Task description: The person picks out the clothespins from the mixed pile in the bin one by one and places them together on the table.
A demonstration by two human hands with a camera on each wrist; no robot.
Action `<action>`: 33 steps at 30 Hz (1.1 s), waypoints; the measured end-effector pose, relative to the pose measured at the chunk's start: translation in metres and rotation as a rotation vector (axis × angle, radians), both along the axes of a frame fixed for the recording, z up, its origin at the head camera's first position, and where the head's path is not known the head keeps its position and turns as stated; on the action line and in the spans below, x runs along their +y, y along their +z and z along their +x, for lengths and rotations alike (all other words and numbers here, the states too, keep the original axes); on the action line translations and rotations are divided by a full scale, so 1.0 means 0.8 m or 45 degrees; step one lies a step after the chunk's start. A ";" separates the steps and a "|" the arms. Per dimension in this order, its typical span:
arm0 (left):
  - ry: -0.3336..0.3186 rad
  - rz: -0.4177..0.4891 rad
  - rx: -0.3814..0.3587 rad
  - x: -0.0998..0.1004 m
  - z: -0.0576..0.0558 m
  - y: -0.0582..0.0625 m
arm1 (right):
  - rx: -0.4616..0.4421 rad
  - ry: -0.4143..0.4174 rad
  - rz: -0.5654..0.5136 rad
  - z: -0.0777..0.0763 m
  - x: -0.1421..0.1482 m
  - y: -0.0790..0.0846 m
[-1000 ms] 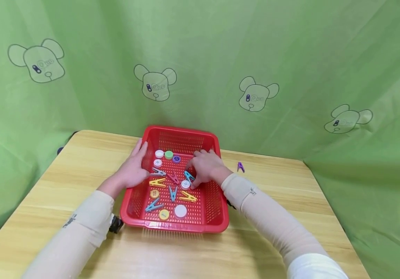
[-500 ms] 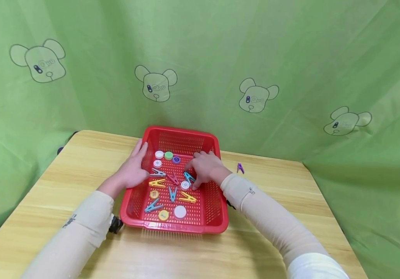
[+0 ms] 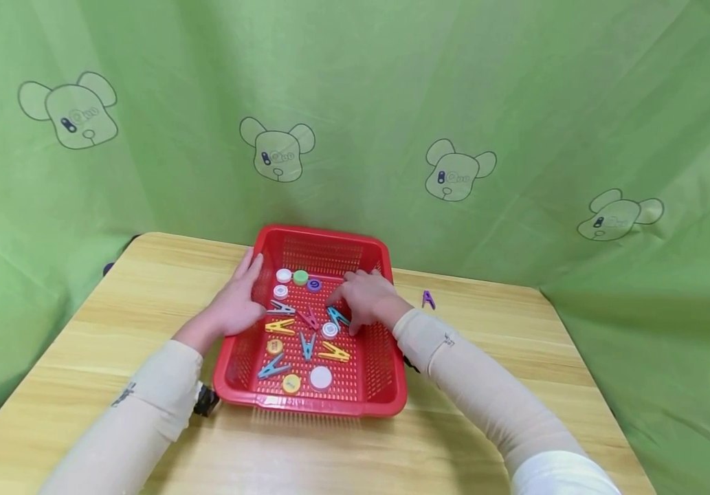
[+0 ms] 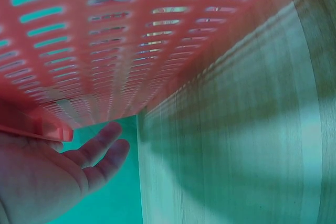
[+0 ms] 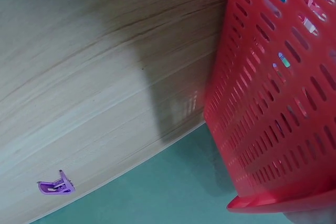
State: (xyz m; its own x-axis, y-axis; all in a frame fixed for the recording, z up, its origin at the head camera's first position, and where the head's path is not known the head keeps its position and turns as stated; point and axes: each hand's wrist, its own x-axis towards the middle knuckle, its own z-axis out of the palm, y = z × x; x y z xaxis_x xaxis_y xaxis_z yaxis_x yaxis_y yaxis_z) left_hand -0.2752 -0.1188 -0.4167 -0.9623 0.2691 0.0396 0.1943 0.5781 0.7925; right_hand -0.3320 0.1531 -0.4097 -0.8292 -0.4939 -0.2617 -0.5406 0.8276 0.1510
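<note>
A red plastic basket (image 3: 382, 405) with slotted walls stands on the table. My left hand (image 3: 235, 302) rests on its left rim, thumb over the inside and fingers stretched along the outside; in the left wrist view, two fingers (image 4: 107, 163) extend free below the rim. My right hand (image 3: 367, 297) reaches inside at the right, index finger and thumb spread beside a teal clothespin (image 3: 337, 316); some of its fingers are hidden. Around it lie a red clothespin (image 3: 309, 317), yellow clothespins (image 3: 335, 352), blue clothespins (image 3: 307, 346) and a white cap (image 3: 329, 331).
Several round caps, including a green cap (image 3: 300, 277) and a purple cap (image 3: 314, 284), lie toward the basket's far left. A purple clothespin (image 3: 428, 300) lies on the wooden table (image 3: 515, 344) to the right. Green cloth (image 3: 367, 89) hangs behind the table.
My right thumb has drawn slightly right, away from the white cap beside the teal clothespin. My left hand stays on the rim.
</note>
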 end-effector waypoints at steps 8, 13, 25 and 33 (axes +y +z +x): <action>0.003 0.003 -0.001 0.000 0.000 -0.001 | 0.001 0.000 -0.027 0.003 0.000 0.001; 0.005 0.008 0.002 0.000 0.001 -0.001 | -0.009 -0.011 -0.051 0.004 -0.001 0.002; 0.005 -0.015 0.034 0.001 -0.001 -0.002 | 0.029 0.037 -0.031 0.004 0.001 0.001; 0.007 -0.002 0.021 0.000 -0.001 -0.002 | 0.041 0.058 -0.006 0.004 0.001 0.001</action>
